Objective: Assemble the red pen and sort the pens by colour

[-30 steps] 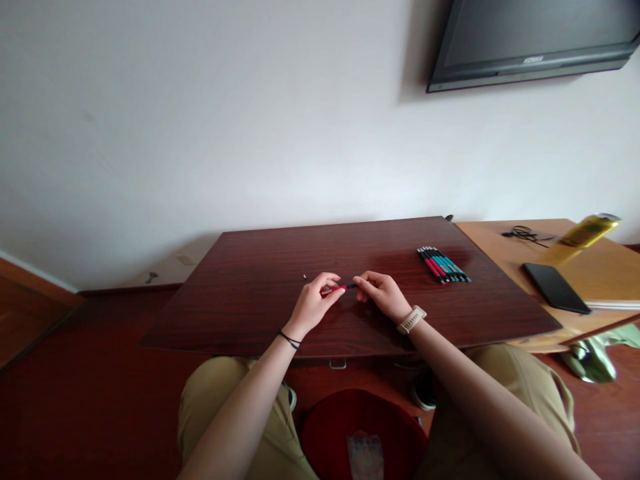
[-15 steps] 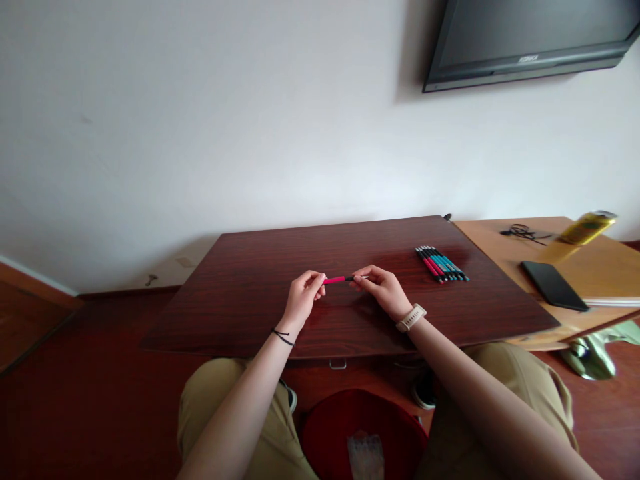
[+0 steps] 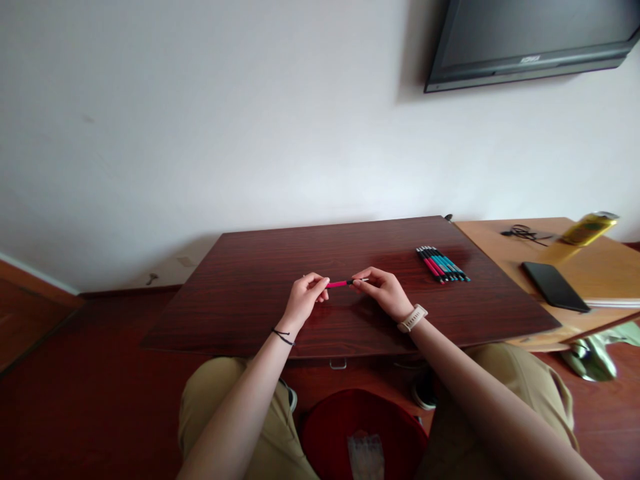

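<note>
A pink pen [image 3: 337,285] with a black section is stretched level between my two hands, above the dark wooden table [image 3: 280,253]. My left hand [image 3: 306,297] pinches its pink end between thumb and fingers. At the black end, my right hand [image 3: 381,291] has its fingertips closed round the pen, and a pale tip pokes out past them. To the right of my right hand, several pink and blue pens [image 3: 443,264] lie side by side in a neat slanted row on the table.
A lighter wooden table [image 3: 505,253] adjoins on the right, bearing a black phone [image 3: 555,287], a black cable [image 3: 526,233] and a yellow can [image 3: 590,229]. A red stool [image 3: 325,427] with a clear plastic bag [image 3: 366,457] stands between my knees. A television [image 3: 530,47] hangs on the wall.
My left hand has shifted slightly to the right along the pen, so less of the pink part shows. The right hand has hardly moved; the row of pens is unchanged.
</note>
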### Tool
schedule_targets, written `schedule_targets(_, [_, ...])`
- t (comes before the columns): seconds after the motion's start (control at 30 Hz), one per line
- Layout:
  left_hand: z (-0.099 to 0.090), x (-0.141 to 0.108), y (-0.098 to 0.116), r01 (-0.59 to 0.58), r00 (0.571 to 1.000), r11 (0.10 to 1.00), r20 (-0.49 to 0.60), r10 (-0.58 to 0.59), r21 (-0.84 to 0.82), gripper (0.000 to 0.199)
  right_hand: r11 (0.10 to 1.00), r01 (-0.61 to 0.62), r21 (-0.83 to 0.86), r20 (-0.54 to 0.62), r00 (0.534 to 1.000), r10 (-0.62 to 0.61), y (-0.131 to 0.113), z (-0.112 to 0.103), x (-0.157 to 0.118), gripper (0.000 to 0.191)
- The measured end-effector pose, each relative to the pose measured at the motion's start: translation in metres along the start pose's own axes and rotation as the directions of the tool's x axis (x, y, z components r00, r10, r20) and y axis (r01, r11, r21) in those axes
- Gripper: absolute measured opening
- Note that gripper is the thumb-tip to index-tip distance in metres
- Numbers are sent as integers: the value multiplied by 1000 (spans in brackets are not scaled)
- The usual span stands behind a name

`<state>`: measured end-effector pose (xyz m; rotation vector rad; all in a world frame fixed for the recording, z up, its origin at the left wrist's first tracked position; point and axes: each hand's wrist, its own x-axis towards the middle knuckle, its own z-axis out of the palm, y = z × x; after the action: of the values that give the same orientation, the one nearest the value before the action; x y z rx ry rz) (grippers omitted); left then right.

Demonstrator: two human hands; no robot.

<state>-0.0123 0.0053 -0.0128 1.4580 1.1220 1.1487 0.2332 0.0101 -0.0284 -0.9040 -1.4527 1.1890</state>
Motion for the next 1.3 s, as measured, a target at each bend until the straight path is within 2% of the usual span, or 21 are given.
schedule_targets(0.13, [2, 1, -1, -71, 997, 997, -11, 71, -42, 31, 1000, -16, -5, -25, 1000, 16, -2, 1, 0, 36])
schedule_targets(0.2, [3, 2, -2, -51, 999, 996, 1, 51, -79, 39, 1000, -10, 16, -39, 999, 10, -1, 1, 0, 37])
schedule_targets(0.33, [4, 2, -4, 43, 999, 992, 35, -39, -119, 42, 999, 4, 40, -61, 998, -1, 3, 1, 1, 40])
schedule_targets(0.47, [2, 1, -2, -27, 999, 991, 33, 31, -133, 35, 1000, 9, 23, -73, 997, -7, 5, 0, 2, 40])
schedule_targets(0.6, [2, 2, -2, 15, 999, 992, 38, -10, -127, 32, 1000, 23, 10, -71, 997, -22, 4, 0, 2, 38])
schedule_targets(0.73, [2, 2, -2, -44, 999, 994, 9, 45, -99, 32, 1000, 23, 13, -67, 998, -22, 4, 1, 2, 37])
schedule_targets(0.8, [2, 2, -2, -23, 999, 990, 25, 27, -136, 39, 1000, 28, 8, -71, 997, -28, 4, 0, 2, 37])
schedule_targets(0.93, [1, 2, -4, 52, 998, 984, 28, -48, -168, 36, 999, 39, -21, -81, 996, -41, 2, 1, 2, 38])
schedule_targets(1.07, [1, 2, -4, 9, 1000, 989, 20, -6, -149, 34, 998, 34, -47, -81, 996, -38, 1, 1, 2, 39])
schedule_targets(1.17, [1, 2, -3, 42, 998, 985, 55, -34, -164, 39, 998, 34, -58, -91, 995, -40, 0, 2, 2, 42])
schedule_targets(1.3, [1, 2, -4, 17, 1000, 992, 14, -15, -123, 38, 997, 3, -71, -66, 998, -8, -3, 3, 0, 45])
